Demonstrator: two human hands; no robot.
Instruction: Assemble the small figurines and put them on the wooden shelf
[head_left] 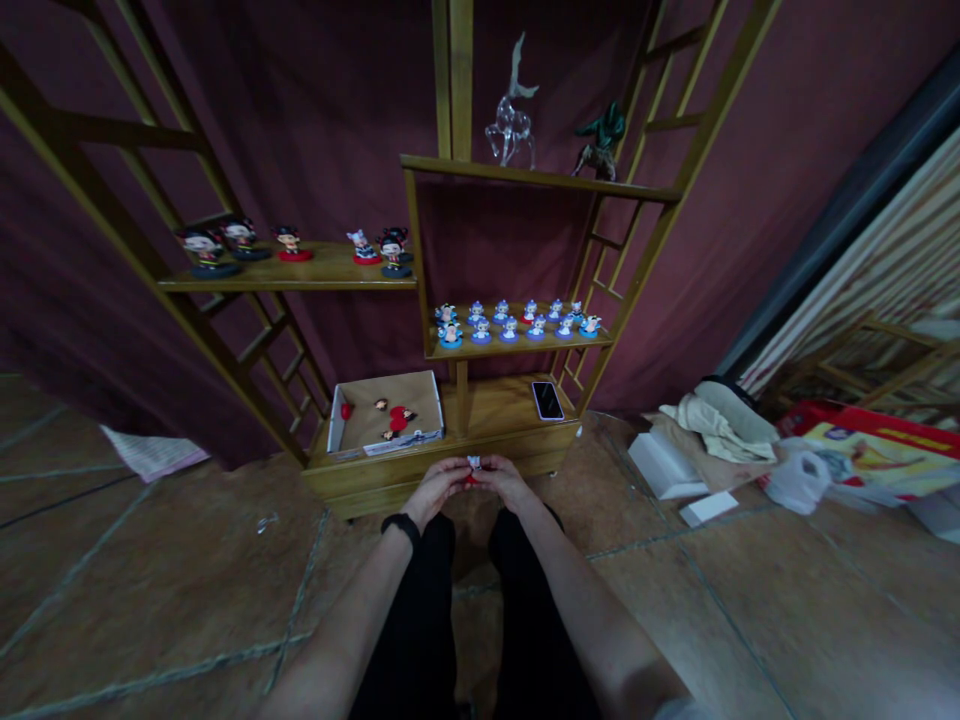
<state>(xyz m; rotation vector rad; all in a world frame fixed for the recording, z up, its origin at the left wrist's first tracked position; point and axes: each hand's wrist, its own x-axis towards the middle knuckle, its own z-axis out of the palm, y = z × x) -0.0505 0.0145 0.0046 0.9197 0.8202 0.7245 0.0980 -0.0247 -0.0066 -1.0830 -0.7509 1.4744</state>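
Between my two hands, just in front of the low wooden cabinet, is a small figurine (pixel 473 468) with a pale head and a red base. My left hand (pixel 442 484), below a black wristband, has its fingers closed on the figurine's left side. From the other side my right hand (pixel 501 478) grips it too. Ahead to the left, a shallow cardboard box (pixel 360 400) on the cabinet top holds several small dark-haired heads and red pieces. On the left shelf stand several figurines (pixel 287 242) on red or dark bases. Blue and purple figurines (pixel 509 328) fill two rows on the middle shelf.
A phone (pixel 547 400) lies on the cabinet's right side. The upper shelf carries a clear deer ornament (pixel 513 125) and a dark green statue (pixel 601 140). White boxes (pixel 667 465), a plastic bag (pixel 801 478) and a red-yellow package (pixel 862 455) lie on the floor at right.
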